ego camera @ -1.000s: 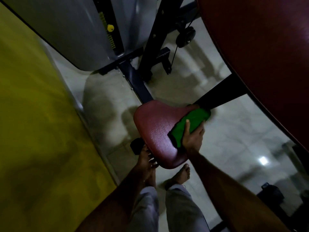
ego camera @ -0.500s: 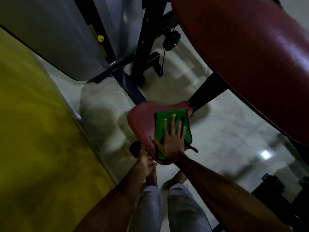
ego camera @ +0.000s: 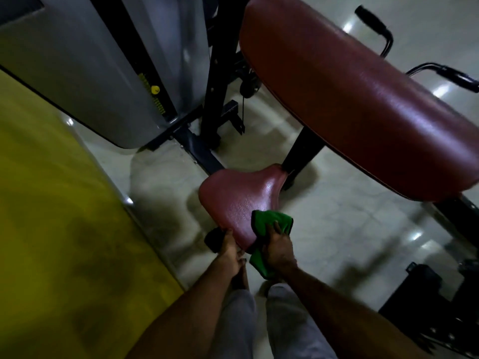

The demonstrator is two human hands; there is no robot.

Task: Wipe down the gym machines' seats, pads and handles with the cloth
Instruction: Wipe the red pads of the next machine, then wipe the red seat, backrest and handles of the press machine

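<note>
The large maroon pad (ego camera: 350, 99) stands upper right on a black frame (ego camera: 302, 151). Below it sits the smaller maroon seat (ego camera: 238, 200). The green cloth (ego camera: 269, 224) lies over the seat's near right edge, with the right hand (ego camera: 277, 248) grip clamped on it. The left hand (ego camera: 230, 252) touches the seat's near left edge; whether its grip is closed cannot be told.

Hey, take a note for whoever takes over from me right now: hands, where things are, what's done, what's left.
Left hand holds the seat at its near edge.
Right hand grips the green cloth, pressed on the seat's near right edge.
Done: seat wipe underway; how much is covered cannot be told.
Left: the large pad, the upper handle and the lower handle.
</note>
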